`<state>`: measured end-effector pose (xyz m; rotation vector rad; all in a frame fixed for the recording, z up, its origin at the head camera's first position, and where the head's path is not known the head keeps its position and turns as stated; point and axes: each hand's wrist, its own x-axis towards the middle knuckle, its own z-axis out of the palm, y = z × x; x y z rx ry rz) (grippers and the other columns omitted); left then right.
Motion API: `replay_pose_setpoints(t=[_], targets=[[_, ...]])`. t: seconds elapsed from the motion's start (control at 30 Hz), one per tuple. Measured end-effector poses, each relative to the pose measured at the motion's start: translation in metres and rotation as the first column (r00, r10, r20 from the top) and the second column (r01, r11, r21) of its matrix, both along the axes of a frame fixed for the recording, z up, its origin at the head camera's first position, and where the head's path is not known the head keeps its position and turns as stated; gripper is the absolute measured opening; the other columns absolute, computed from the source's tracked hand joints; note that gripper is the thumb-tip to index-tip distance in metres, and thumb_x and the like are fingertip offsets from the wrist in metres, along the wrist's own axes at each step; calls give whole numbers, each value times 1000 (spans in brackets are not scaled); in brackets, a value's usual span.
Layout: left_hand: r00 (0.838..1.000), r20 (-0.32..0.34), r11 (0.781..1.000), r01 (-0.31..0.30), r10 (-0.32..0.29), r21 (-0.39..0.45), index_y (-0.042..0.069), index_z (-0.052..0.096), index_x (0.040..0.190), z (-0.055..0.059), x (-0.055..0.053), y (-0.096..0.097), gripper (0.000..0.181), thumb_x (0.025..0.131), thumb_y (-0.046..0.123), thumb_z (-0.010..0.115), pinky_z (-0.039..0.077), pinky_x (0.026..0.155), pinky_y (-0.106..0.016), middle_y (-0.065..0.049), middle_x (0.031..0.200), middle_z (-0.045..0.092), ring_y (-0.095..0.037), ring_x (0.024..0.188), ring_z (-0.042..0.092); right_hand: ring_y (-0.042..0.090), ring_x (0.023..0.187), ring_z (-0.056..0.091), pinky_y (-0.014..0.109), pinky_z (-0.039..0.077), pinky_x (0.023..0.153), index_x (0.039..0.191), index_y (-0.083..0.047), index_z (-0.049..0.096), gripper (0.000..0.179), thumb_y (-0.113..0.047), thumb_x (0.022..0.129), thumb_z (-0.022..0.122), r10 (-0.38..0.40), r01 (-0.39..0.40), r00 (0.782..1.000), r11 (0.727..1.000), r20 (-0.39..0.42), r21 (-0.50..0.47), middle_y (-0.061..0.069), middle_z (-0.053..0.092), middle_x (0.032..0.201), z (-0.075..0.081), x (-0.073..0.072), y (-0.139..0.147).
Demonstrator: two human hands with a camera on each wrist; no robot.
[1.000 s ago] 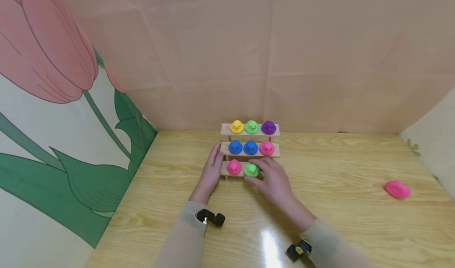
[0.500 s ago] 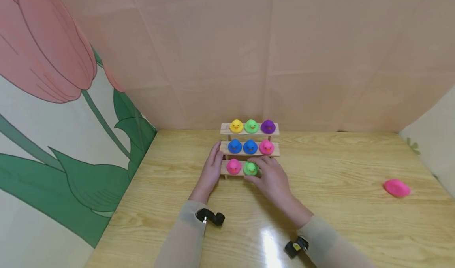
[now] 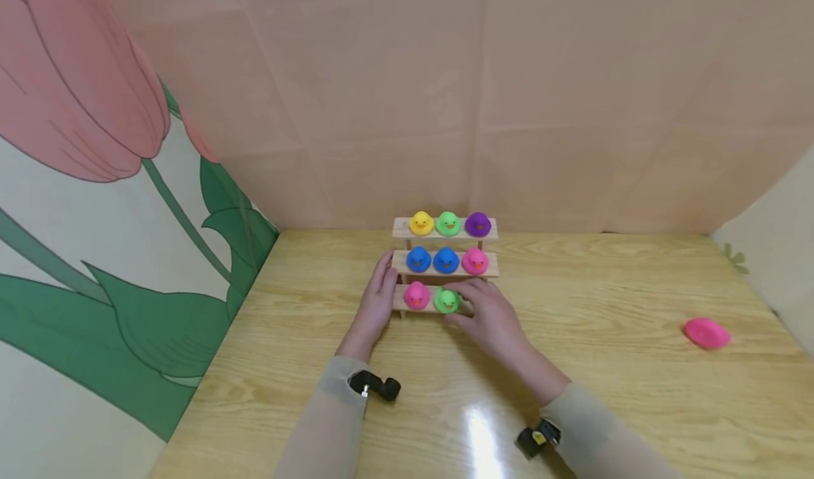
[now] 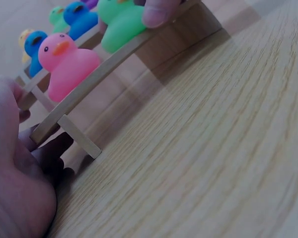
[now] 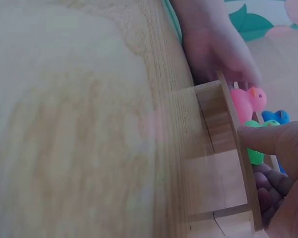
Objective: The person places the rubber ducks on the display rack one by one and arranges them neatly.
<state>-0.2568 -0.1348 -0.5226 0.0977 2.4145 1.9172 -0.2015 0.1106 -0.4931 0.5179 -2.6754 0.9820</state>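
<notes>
A three-tier wooden display rack (image 3: 399,264) holds small rubber ducks in rows. My left hand (image 3: 379,294) grips its left end; in the left wrist view some fingers reach under the lowest shelf. On that shelf sit a pink duck (image 3: 416,295) and, to its right, a green duck (image 3: 446,300). My right hand (image 3: 490,316) has its thumb and fingers curled round the green duck from the right. The right wrist view shows the thumb (image 5: 260,139) across the duck's front at the shelf edge, partly hiding it.
The middle shelf bears two blue ducks (image 3: 446,260) and a pink one (image 3: 475,261). Yellow (image 3: 421,223), green (image 3: 448,223) and purple (image 3: 478,224) ducks stand on top. A pink item (image 3: 707,333) lies far right on the wooden table (image 3: 604,295). A draped wall (image 3: 540,111) rises behind.
My right thumb has drawn back slightly to the right along the green duck's front. The left hand keeps its place on the rack. The whole head view has shifted a little.
</notes>
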Motion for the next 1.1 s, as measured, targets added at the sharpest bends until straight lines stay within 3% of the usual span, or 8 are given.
replay_pose_setpoints(t=[0.43, 1.1], targets=[[1000, -11, 1000, 4, -3, 7, 50, 32, 171, 0, -1, 0, 52, 119, 54, 37, 24, 133, -57, 5, 178, 36, -26, 164, 31, 27, 108, 65, 47, 59, 88, 132, -14, 78, 49, -19, 87, 98, -58, 57, 998, 998, 30, 14, 7, 73, 127, 3, -5, -8], [999, -36, 999, 7, -6, 34, 43, 34, 172, -4, -2, -1, 57, 118, 58, 39, 22, 134, -56, 1, 177, 37, -28, 164, 30, 27, 111, 64, 49, 56, 93, 134, -16, 77, 51, -18, 87, 98, -54, 55, 998, 998, 40, -11, 6, 73, 127, 2, -3, -10]])
